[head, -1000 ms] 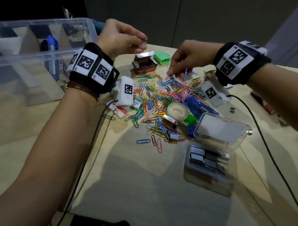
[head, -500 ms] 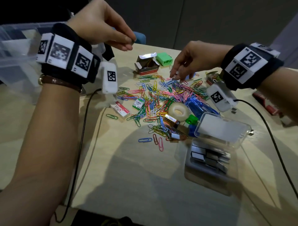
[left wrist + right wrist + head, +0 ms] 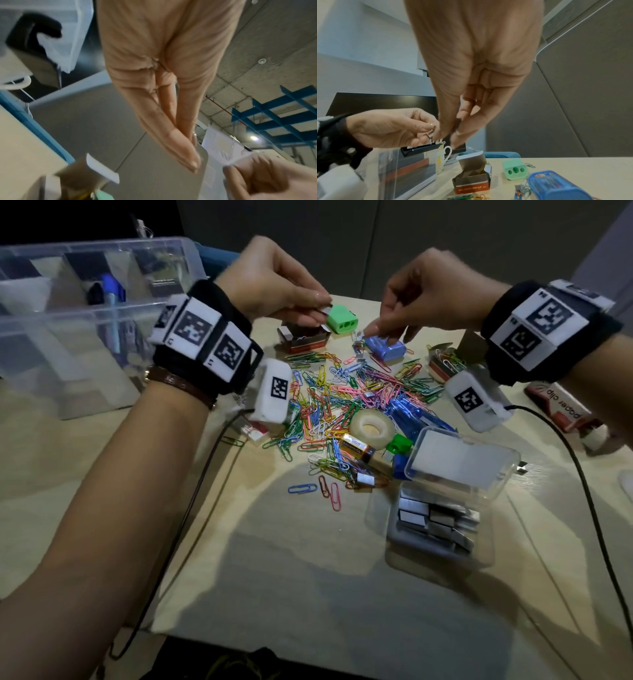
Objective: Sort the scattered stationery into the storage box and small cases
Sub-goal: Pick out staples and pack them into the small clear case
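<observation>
Both hands are raised above the far side of the counter [image 3: 308,577], close together but apart. The left hand [image 3: 274,285] pinches a small silvery piece [image 3: 325,310] between thumb and fingertips, just above an open brown paper-clip carton [image 3: 303,338]; what the piece is cannot be told at this size. The right hand [image 3: 428,292] has its fingers drawn together and pointing down over a blue box [image 3: 385,347]; in the right wrist view [image 3: 481,81] thumb and fingertips nearly meet, and whether they hold anything cannot be told.

A green sharpener [image 3: 342,320] stands between the two hands on the counter. Below them lies the scattered heap of coloured paper clips [image 3: 342,395], with three lone clips [image 3: 318,491] nearer the viewer. Beside the heap are a roll of clear tape [image 3: 371,428], a battery [image 3: 358,446] and a green pushpin [image 3: 399,444].

A small clear case [image 3: 442,525], lid [image 3: 462,463] raised, holds strips of staples and lies at the right of the heap. The large clear storage box [image 3: 85,313], divided into compartments, stands at the far left; a blue item [image 3: 111,289] shows in one. A second paper-clip carton [image 3: 558,405] lies at the right edge.
</observation>
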